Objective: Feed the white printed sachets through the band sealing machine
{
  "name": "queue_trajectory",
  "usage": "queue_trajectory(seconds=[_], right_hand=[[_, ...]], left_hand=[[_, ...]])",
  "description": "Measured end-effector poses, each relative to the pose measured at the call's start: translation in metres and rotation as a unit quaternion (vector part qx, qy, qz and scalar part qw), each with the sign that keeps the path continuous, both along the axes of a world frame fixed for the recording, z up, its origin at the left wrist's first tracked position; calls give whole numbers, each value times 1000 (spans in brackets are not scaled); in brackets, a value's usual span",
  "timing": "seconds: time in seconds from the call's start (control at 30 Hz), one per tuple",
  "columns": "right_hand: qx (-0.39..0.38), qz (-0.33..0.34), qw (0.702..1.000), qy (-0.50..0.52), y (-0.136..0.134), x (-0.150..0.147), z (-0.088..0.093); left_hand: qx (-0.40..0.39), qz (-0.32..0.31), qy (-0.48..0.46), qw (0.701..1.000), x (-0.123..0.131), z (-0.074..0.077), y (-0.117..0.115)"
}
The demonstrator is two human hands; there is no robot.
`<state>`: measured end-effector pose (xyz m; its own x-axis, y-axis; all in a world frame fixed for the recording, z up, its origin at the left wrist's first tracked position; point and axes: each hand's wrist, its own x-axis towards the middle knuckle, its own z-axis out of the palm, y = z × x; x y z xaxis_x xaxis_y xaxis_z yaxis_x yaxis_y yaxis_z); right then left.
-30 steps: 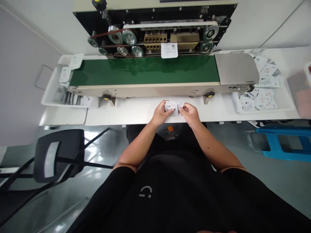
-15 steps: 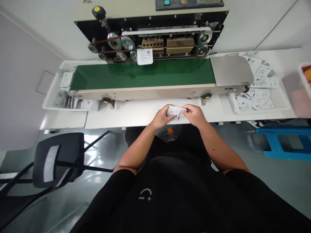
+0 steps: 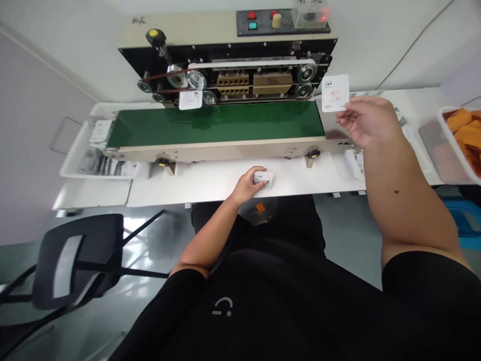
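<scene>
My left hand (image 3: 247,184) rests near the front of the white table, its fingers closed on a small white sachet (image 3: 263,178) with dark print. My right hand (image 3: 366,120) is raised over the right end of the green conveyor. A second white sachet (image 3: 334,93) with red-orange print stands upright at its fingertips, pinched at the lower right corner. A third white sachet (image 3: 190,99) hangs upright in the sealing machine's belts, away from both hands.
A band sealing machine (image 3: 225,65) with a green conveyor belt (image 3: 214,128) stands across the white table (image 3: 195,183). A white tray (image 3: 71,160) of sachets lies at left. At far right is a clear box (image 3: 456,145) of orange pieces. A black chair (image 3: 78,260) stands at lower left.
My right hand has left the left hand and risen to the upper right with a sachet. The sachet in the sealer has travelled left. The view has tilted upward.
</scene>
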<state>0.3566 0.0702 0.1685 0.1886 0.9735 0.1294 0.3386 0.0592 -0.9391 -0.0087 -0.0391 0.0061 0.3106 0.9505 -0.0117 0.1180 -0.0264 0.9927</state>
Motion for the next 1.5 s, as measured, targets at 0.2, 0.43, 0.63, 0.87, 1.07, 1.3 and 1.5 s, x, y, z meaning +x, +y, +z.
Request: queue_trajectory(seconds=[0.2,0.43,0.63,0.87,1.07,1.3,1.5], right_hand=[[-107,-33,990,89,46,-3,1],[-180,1,979,97,59,-46,15],[-141,70,982,101,54,-62,17],[99,-60,991,67,-74,-100,-29],[-123,113,984,62,-148,-152,-127],[-197,164,962,91,-146,-162,-156],[-141,94,983,77,-136,-143,-127]], left_hand=[[-3,3,-3,1000,0,1,-1],[-4,2,-15,1000,0,3,-1],[-9,12,-39,999,1,1,-1],[-33,15,-75,996,1,3,0],[-9,38,-86,996,1,4,5],[3,35,-93,995,2,-3,6],[-12,20,-137,990,2,-2,4]])
